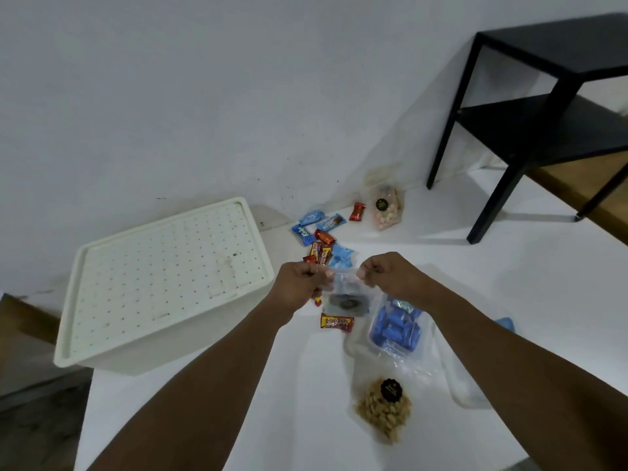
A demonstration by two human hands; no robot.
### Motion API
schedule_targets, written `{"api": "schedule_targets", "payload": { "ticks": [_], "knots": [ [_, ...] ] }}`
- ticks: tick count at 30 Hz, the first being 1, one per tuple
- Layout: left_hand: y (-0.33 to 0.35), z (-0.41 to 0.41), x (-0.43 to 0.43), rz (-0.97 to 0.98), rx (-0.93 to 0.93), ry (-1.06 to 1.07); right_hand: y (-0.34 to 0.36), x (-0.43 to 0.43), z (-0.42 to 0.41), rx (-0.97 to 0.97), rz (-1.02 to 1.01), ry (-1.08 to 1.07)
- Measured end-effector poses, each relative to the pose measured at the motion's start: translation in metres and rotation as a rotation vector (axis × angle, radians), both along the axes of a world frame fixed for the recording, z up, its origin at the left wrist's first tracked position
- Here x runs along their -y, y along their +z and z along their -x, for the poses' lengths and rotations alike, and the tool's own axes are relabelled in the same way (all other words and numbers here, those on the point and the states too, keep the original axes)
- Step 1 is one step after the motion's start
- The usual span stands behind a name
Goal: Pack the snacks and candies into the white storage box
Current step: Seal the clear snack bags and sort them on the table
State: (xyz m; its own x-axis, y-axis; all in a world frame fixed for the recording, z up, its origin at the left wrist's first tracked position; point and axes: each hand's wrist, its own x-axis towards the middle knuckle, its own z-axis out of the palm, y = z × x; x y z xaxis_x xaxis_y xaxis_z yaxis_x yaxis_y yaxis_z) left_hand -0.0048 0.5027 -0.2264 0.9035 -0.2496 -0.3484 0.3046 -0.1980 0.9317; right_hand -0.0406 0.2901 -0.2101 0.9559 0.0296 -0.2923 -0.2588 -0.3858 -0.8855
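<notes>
Centre of the frame: both hands are up on a small clear pouch (346, 297) with something dark and round inside. The left hand (299, 283) pinches its top left corner, the right hand (387, 273) pinches the top right, each grip narrow and closed on the plastic, and the pouch hangs between them above the counter (306, 402). It looks like the top edge is being pressed or sealed, though the seam itself is too small to read.

The white storage box (190, 348) sits at left of the frame with its perforated lid (170, 263) on, so nothing can go in yet.

To do this well: run the pinch along the whole top edge so the pouch cannot spill, then free 1 hand for the lid before carrying anything across. Holding the pouch level would help keep its contents from shifting.

Plenty waits: loose wrapped candies (323, 239) just beyond the hands, a red and yellow bar (336, 322) under the pouch, a bag of blue sweets (396, 329) at right, a nut bag (384, 409) lower down, and a pastel sweet bag (385, 207) by the wall. Bulky bags first, small candies filling the gaps, seems the sensible order.
</notes>
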Motion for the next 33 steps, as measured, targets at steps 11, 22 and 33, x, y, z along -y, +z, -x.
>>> {"api": "schedule_targets", "payload": {
  "ticks": [11, 22, 33],
  "knots": [
    [0.008, -0.002, -0.004, 0.059, -0.056, 0.020, 0.006, -0.016, 0.008, 0.005, -0.258, -0.188],
    [0.013, -0.003, -0.001, 0.165, -0.073, 0.058, 0.002, -0.021, 0.012, -0.021, -0.467, -0.251],
    [0.019, 0.000, -0.005, 0.211, -0.076, 0.073, 0.013, -0.036, 0.001, 0.035, -0.241, -0.184]
  ]
}}
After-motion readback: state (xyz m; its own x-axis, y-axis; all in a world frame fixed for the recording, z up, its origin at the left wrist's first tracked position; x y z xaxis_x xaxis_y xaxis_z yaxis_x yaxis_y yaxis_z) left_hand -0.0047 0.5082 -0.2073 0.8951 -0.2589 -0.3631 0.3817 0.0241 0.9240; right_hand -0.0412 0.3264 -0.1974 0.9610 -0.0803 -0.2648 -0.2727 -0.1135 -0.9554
